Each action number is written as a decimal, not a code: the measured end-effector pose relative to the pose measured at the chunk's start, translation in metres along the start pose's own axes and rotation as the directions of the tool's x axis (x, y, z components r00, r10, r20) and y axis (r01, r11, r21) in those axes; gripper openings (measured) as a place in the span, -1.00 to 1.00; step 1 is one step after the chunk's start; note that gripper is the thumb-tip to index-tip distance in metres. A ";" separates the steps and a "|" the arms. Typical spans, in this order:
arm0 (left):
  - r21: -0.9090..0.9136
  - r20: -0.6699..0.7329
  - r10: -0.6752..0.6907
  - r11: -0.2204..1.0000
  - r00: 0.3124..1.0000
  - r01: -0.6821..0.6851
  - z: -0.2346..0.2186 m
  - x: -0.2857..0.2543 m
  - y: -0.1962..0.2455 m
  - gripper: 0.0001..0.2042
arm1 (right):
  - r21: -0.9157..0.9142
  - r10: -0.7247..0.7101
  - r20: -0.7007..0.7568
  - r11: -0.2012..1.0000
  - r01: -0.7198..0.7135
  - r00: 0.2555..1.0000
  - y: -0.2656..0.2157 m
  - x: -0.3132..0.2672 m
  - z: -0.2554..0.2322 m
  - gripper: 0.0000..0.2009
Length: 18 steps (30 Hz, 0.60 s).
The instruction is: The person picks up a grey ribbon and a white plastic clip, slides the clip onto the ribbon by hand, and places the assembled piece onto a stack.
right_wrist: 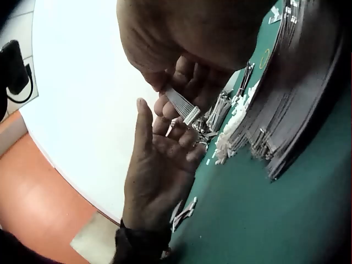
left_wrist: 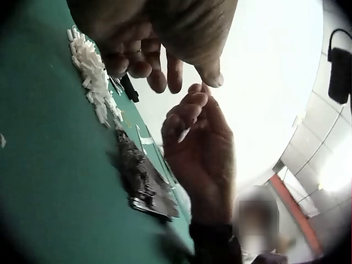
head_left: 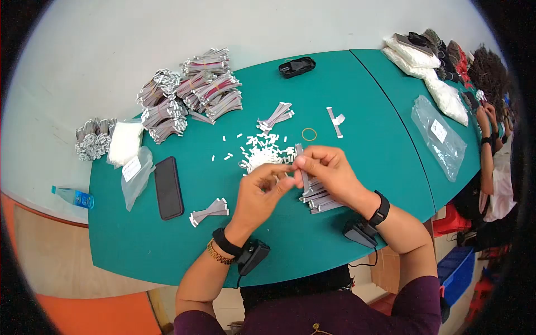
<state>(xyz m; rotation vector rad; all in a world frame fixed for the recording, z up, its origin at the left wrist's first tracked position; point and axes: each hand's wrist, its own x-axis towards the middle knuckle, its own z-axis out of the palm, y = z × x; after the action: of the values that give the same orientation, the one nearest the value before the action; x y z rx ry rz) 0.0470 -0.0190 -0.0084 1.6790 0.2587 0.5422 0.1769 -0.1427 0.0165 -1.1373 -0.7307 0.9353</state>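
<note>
My right hand [head_left: 300, 162] pinches a grey flat ribbon cable [right_wrist: 179, 102] with a white connector at its end. My left hand [head_left: 282, 176] is just left of it, fingers loosely curled and thumb apart, its fingertips [right_wrist: 190, 144] under the cable's end; I see nothing in its grip. Both hands hover over the green table [head_left: 368, 167]. A heap of small white connectors [head_left: 263, 157] lies just beyond them. Under my right hand is a stack of grey cables [head_left: 321, 201], which the left wrist view shows as a dark pile [left_wrist: 140, 176].
A black phone [head_left: 168, 187] and a small cable bundle [head_left: 210, 211] lie to the left. Banded cable bundles [head_left: 190, 95] are piled at the far left. A rubber band [head_left: 309, 134], black case [head_left: 297, 67] and plastic bags [head_left: 438, 134] sit further off. Another person [head_left: 494, 162] works at the right.
</note>
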 end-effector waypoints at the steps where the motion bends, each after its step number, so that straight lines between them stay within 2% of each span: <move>1: -0.057 -0.028 0.003 0.998 1.000 -0.004 -0.001 0.001 0.001 -0.82 | -0.045 -0.007 0.023 0.999 0.008 1.000 0.004 -0.001 0.002 -0.78; 5: -0.258 -0.052 -0.050 0.966 0.997 0.035 0.000 0.000 0.011 -0.84 | -0.190 0.029 0.062 0.982 -0.017 0.998 0.010 -0.007 0.010 -0.79; 11: -0.294 0.003 -0.115 0.949 0.993 0.111 -0.005 -0.001 0.013 -0.89 | -0.229 -0.014 0.039 0.973 0.023 0.999 0.017 -0.008 0.012 -0.81; 15: -0.279 -0.033 -0.150 0.951 0.988 0.135 -0.006 0.000 0.009 -0.89 | -0.206 0.040 0.034 0.978 -0.032 0.999 0.010 -0.009 0.012 -0.82; 18: -0.259 -0.045 -0.148 0.957 0.988 0.132 -0.006 0.000 0.008 -0.88 | -0.192 0.003 0.044 0.981 0.006 0.999 0.013 -0.007 0.011 -0.83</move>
<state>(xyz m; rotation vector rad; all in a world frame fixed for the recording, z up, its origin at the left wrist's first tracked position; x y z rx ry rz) 0.0429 -0.0156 -0.0002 1.3836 0.3376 0.5010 0.1610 -0.1430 0.0073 -1.2877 -0.8719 0.9053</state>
